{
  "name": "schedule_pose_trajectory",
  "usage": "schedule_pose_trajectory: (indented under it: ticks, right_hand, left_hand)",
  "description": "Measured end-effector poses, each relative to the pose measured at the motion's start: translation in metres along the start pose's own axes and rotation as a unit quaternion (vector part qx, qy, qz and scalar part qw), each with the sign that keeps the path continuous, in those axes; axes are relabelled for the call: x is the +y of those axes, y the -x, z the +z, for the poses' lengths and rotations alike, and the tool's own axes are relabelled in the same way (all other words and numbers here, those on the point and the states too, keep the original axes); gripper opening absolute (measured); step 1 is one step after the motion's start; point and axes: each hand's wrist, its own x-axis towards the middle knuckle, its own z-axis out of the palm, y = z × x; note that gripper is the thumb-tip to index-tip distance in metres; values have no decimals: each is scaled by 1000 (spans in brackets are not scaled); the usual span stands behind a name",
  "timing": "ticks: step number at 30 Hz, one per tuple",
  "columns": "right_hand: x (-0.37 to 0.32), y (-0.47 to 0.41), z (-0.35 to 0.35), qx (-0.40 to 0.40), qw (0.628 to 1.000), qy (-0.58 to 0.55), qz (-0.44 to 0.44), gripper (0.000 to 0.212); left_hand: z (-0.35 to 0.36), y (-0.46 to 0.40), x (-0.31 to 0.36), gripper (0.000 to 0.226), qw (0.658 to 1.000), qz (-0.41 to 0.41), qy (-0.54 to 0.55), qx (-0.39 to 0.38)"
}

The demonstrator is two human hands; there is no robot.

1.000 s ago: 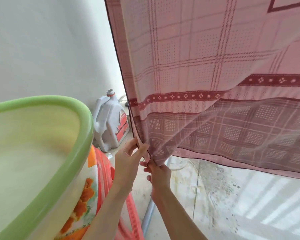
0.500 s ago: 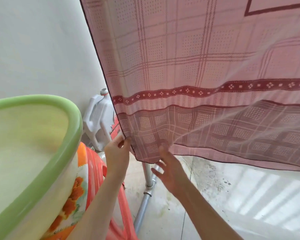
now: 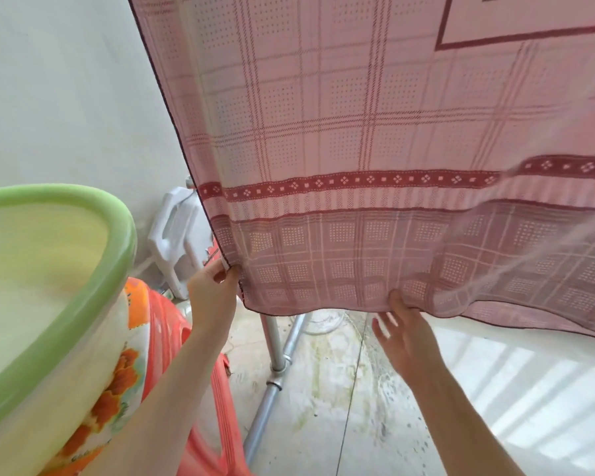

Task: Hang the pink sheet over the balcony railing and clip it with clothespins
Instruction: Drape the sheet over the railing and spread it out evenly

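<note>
Sheet's top beyond frame

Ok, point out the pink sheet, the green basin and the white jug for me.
pink sheet (image 3: 358, 132): head view, on the checked middle of the cloth.
green basin (image 3: 117, 231): head view, on its rim.
white jug (image 3: 172, 231): head view, on its handle side.

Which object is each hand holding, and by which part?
The left hand pinches the pink checked cotton sheet at its lower left corner. The right hand, open, touches its bottom hem.
</note>
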Motion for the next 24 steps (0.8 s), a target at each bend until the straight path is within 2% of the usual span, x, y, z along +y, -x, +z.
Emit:
schedule_pose_trajectory:
  ticks: [4, 7, 14, 19, 24]
  right_hand:
    - [18, -2, 4, -7, 1000, 11, -9, 5]
    - [26, -3, 6, -19, 1000, 0, -10, 19]
    - [35, -7, 15, -14, 996, -88, 11, 14]
    - [33, -8, 17, -24, 990, -141, 12, 16]
    - [27, -12, 18, -43, 988, -145, -10, 24]
  left_hand:
    - [0, -6, -4, 21, 1000, -14, 0, 12]
    - [0, -10, -5, 23, 1000, -22, 16, 11]
    - [2, -20, -21, 13, 999, -49, 22, -1]
    - [-2, -2, -45, 7, 987, -122, 82, -72]
    - [0, -2, -53, 15, 984, -118, 104, -85]
